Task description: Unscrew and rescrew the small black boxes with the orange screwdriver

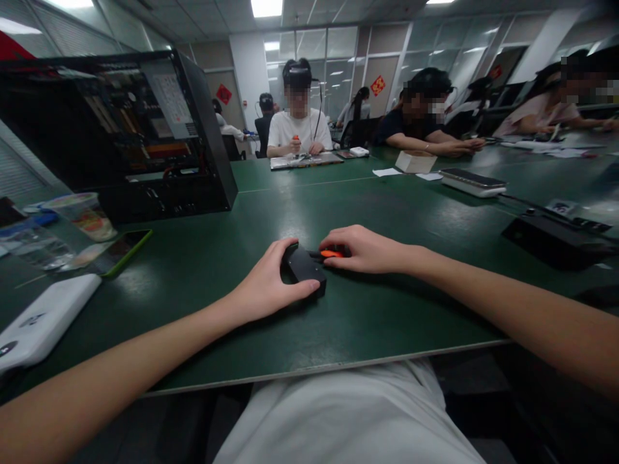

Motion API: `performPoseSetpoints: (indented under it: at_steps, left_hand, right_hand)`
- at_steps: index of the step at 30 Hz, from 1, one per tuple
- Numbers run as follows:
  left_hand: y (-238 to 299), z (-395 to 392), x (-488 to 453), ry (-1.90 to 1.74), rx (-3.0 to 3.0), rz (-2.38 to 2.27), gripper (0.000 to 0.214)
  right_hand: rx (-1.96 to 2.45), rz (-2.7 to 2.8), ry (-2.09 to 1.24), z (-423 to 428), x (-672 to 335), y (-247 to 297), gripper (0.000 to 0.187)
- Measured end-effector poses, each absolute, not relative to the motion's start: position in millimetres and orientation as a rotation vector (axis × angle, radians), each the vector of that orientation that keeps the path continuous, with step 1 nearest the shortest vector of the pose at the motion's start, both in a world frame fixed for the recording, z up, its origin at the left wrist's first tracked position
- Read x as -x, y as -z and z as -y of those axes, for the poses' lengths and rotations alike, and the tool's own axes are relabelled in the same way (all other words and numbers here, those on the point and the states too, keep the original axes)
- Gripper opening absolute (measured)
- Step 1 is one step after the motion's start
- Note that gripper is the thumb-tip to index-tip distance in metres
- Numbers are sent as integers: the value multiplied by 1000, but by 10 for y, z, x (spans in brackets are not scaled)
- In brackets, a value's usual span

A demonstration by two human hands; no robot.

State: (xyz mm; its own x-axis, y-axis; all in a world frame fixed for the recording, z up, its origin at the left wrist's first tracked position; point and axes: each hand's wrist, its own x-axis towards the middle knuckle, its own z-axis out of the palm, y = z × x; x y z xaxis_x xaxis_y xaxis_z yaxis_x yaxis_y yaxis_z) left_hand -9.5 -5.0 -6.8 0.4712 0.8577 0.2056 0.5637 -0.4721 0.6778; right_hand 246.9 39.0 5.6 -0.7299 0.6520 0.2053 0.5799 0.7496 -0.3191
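On the green tabletop, my left hand (271, 280) grips a small black box-shaped device (304, 265), thumb on its near side and fingers around the far side. Just right of it, my right hand (360, 250) is closed around an orange-and-black hand tool (333, 254). The tool lies low and nearly level, its dark end pointing left at the side of the device. Whether that end touches the device, I cannot tell, and the tool's exact kind is partly hidden by my fingers.
An open black computer case (213, 142) stands at the left. Near it are a clear plastic cup (82, 212), a green-edged phone (126, 250) and a white power bank (48, 319). Rightward lie a black box (556, 238) and a white-and-black device (472, 182). A co-worker (300, 129) sits opposite.
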Motion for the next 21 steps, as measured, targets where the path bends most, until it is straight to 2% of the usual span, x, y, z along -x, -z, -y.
performPoseSetpoints:
  at_steps: [5,9,14,17,21]
  left_hand:
    - [64,4,104,-721,-2137,-1161,88]
    - [34,2,93,-705,-2030,-1151,90]
    - [-4,-14,102,-668,-1962,-1138,93]
    - [-6,-18,113,-667,-1970,-1140,93]
    - [-21,-12,118,-672,-1986,-1141,91]
  right_hand:
    - [949,2154,-293,-258,-2494,-308,34]
    - [883,2020,-167,-74,-2531,-655,36]
    - [747,2118,-3,18,-2393,-1081,37]
    - [763,2366,31,-40,-2251,-1353,38]
    - [837,2758,-22,-129,-2152,-1640,24]
